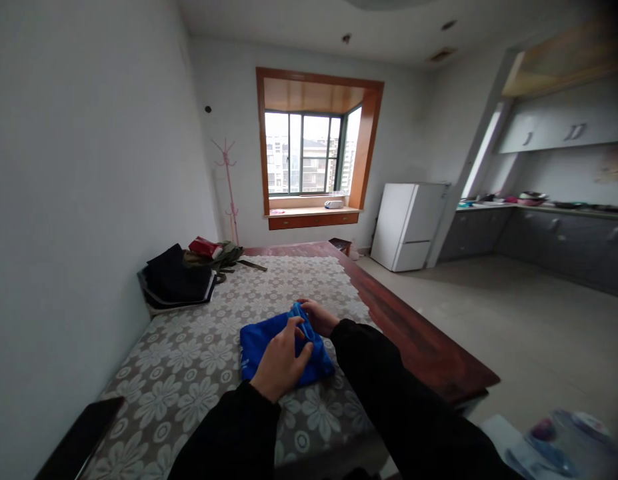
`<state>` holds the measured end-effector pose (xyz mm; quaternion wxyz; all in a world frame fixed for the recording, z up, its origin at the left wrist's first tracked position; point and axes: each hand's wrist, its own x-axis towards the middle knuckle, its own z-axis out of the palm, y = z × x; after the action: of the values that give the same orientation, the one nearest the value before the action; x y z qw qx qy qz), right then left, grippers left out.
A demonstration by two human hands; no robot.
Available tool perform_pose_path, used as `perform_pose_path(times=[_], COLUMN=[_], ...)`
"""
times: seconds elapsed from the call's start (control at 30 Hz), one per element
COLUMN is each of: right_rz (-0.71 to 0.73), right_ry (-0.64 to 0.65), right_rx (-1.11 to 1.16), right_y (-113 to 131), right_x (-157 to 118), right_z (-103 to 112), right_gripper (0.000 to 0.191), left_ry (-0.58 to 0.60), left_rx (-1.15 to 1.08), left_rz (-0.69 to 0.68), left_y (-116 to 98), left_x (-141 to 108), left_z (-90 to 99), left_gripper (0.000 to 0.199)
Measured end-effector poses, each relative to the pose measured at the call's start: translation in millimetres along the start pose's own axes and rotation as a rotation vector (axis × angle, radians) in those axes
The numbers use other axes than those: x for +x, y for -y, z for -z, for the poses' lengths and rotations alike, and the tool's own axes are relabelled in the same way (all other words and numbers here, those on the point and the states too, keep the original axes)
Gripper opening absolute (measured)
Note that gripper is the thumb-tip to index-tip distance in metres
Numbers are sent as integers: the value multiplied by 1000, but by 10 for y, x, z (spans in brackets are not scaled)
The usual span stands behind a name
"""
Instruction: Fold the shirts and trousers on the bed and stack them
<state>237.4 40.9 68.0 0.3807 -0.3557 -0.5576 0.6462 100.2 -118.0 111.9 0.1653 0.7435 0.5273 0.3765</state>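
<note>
A blue cloth item [263, 335] with small white print at its left edge lies on the table's floral cover [189, 353]. My right hand [317, 316] grips a raised fold at its upper right part, with the fingertips partly behind the fabric. Over the middle of the cloth is my left hand [283, 357], its thumb and index finger apart beside the fold. Whether the left fingers touch the fabric is hard to tell.
Black folded items [176, 277], a red packet [205, 247] and a green strapped bag [229, 255] sit at the table's far left. A dark flat object [83, 437] lies near left. Bare reddish wood [419, 327] borders the right side; a fridge [406, 223] stands beyond.
</note>
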Motion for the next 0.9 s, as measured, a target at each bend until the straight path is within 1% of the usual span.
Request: perform_pose_path(times=[0.07,0.1,0.17,0.23,0.3,0.37,0.47,0.57,0.63,0.77,0.9], right_rz=[-24,-28,10,93,189,277,385,367,340,354,356], right_ry=[-57,-78,-101,-85,-36,13,83,154,167,173,141], right_rx=[-41,-54,-116,-257,-438,-550,-536,-462,-463,-523,-655], right_y=[-152,-221,-336,-422,-477,-506,-508,-486,-471,-455,-463], right_x=[-145,-199,-273,-309,-324,-331,-344,-367,-388,-426,-444], right_z=[217,299,417,483,504,496,475,485,506,544,556], right_gripper=[33,39,55,67,66,58,45,38,40,49,55], left_ry=[94,128,178,207,206,182,157,149,143,121,141], left_rx=[2,22,84,142,172,189,198,177,152,115,145], left_rz=[-43,-67,-93,-93,-77,-50,-13,2,7,-6,-82], left_y=[137,219,372,474,514,512,496,504,521,554,568], left_x=[-90,-147,-259,-345,-393,-409,-406,-408,-416,-437,-451], left_z=[-240,-311,-369,-356,-323,-305,-315,-339,-352,-374,-390], left_gripper=[56,60,62,58,49,37,18,14,13,13,16])
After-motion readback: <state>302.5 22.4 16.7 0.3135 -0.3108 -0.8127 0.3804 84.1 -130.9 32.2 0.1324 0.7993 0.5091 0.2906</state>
